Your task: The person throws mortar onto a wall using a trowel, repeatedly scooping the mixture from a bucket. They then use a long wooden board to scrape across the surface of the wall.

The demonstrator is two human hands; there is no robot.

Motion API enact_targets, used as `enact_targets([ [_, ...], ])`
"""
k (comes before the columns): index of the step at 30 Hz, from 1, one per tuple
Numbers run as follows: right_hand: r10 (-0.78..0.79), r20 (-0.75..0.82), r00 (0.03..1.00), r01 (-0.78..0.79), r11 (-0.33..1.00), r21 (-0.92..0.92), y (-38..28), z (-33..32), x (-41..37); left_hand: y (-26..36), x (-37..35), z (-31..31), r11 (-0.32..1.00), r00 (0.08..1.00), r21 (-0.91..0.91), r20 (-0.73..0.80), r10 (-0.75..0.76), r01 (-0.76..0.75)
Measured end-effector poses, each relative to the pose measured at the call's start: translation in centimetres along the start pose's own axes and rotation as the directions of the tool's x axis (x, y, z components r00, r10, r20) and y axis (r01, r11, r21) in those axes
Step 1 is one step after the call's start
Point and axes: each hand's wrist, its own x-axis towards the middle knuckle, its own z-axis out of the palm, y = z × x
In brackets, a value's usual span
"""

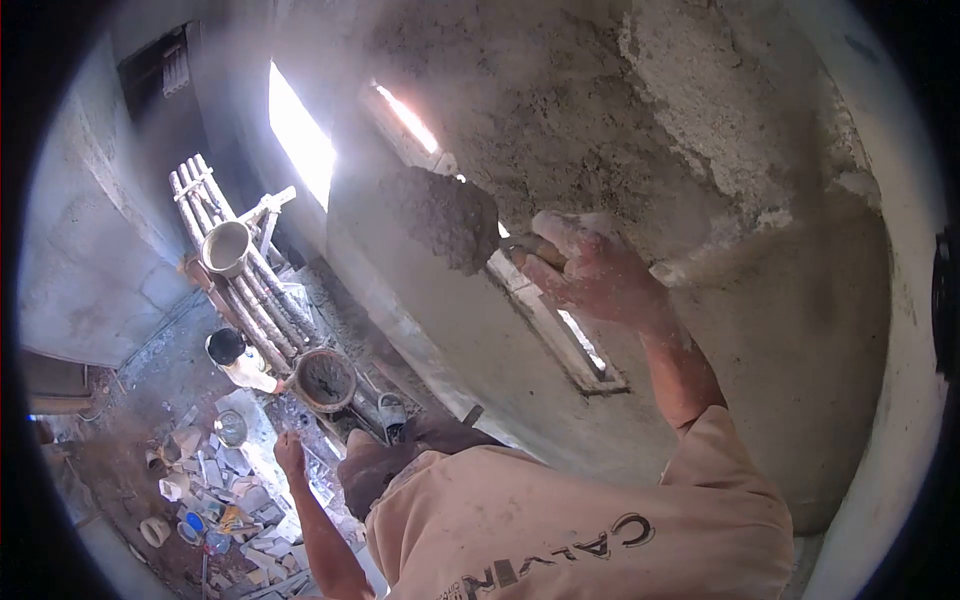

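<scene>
My right hand (590,262), dusted with mortar, is closed around the handle of a trowel (522,246) in front of the wall. A thick lump of grey wet mortar (440,215) covers the blade, which is mostly hidden. Behind the trowel, the wall (560,120) has rough, dark fresh plaster with paler patches. Narrow slit openings (580,340) let light through close to this hand. My left hand (290,455) hangs low at the left, fingers curled, nothing visible in them. Nearest to it is a round pan of mortar (325,380).
Lashed wooden poles (265,300) form a scaffold carrying a second pan (226,247). Below, a person (238,360) with dark hair reaches toward the mortar pan. Broken tiles and rubble (235,490) cover the floor, with a metal bowl (230,428) among them. My sandalled foot (392,412) is on the scaffold.
</scene>
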Motion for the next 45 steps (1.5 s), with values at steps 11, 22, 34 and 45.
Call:
enact_targets([
  [11, 0.116, 0.162, 0.980, -0.124, 0.991, 0.042, 0.0, 3.1, 2.5, -15.7, -5.0, -2.0, 0.541, 0.955, 0.796, 0.292, 0.051, -0.272],
  [22, -0.570, -0.176, 0.802, 0.368, 0.705, -0.607, 1.8, -2.4, 12.5, -16.9, -8.1, -3.6, 0.805, 0.831, -0.289, -0.052, -0.554, 0.519],
  [34, 0.142, -0.056, 0.988, 0.073, -0.120, 0.990, 18.2, -0.4, 31.7, -20.0, -11.1, -7.6, 0.755, 0.805, -0.352, -0.006, -0.593, 0.553],
  [45, 0.609, 0.194, 0.769, -0.439, 0.282, 0.853, 10.3, 10.2, 9.4, -17.9, -18.2, -3.5, 0.764, 0.765, 0.059, 0.011, -0.645, 0.643],
])
